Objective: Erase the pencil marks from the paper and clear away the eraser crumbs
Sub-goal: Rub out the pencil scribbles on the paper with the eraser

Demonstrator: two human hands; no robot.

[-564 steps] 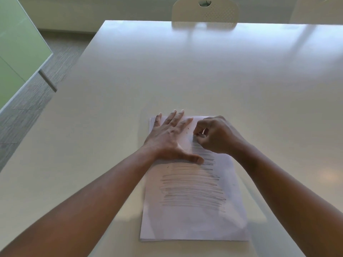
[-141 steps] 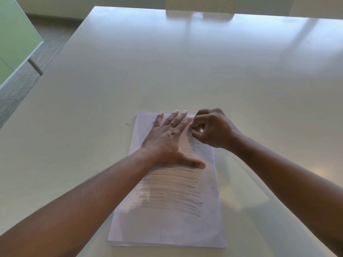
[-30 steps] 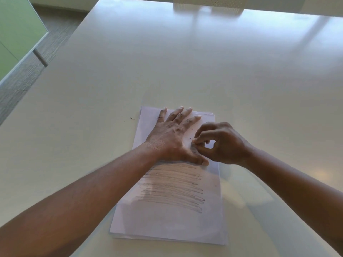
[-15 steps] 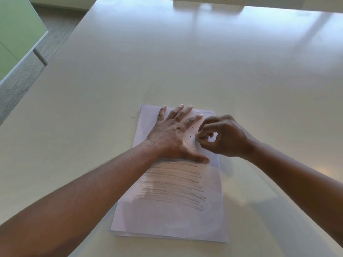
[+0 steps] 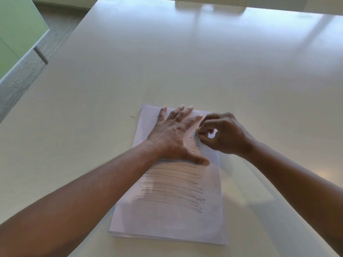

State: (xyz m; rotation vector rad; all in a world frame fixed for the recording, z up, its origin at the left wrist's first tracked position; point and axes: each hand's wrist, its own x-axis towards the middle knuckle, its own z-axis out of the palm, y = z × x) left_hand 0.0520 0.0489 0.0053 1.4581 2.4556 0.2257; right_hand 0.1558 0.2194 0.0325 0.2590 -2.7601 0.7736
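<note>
green panel (image 5: 16, 32) stood off the table's far left corner. paper (image 5: 174, 219) lay near the table's (image 5: 185, 62) near edge, pencil marks (image 5: 172, 190) across its middle. left hand (image 5: 174, 134) lay flat, fingers spread, pressing the paper's far half. right hand (image 5: 222, 135) was curled at the paper's right edge, fingertips pinching something small, likely the eraser; couldn't tell. chair (image 5: 209, 3) stood at the far edge.

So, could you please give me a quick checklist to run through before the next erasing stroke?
1. Left hand pressed flat on the paper: ok.
2. Right hand pinching something small at the sheet, presumably the eraser: cannot tell, it is hidden.
3. Pencil marks gone: not ok, the lower band remains.
4. Crumbs cleared: not ok, dark specks lie near the fingertips.
5. Paper fully on the table: ok.
</note>
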